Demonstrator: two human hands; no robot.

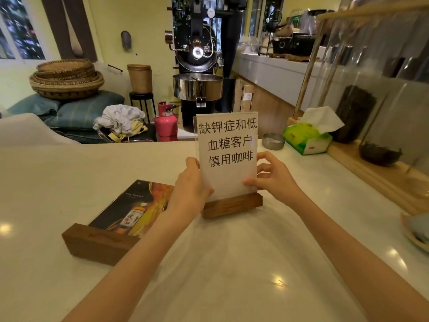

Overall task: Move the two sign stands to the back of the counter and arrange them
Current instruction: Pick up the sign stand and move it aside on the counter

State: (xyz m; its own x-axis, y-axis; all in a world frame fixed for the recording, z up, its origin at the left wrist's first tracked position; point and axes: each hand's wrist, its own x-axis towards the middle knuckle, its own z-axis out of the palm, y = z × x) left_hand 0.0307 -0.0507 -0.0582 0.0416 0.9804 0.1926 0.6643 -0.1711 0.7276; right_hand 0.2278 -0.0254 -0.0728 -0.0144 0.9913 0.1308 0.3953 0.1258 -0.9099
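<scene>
An upright sign stand (228,156), a clear panel with a white sheet of black Chinese text in a brown wooden base, stands at mid-counter. My left hand (192,185) grips the panel's left edge and my right hand (270,175) pinches its right edge low down. A second sign stand (130,210) lies flat to the left with its wooden base toward me, showing a dark poster with a bottle. The white counter (69,182) carries both.
Behind the upright sign sit a small metal dish (273,141) and a green tissue box (307,138). A wooden shelf with glass jars (371,117) lines the right side. A dish (417,231) pokes in at the right edge. A coffee roaster (198,66) stands beyond the counter.
</scene>
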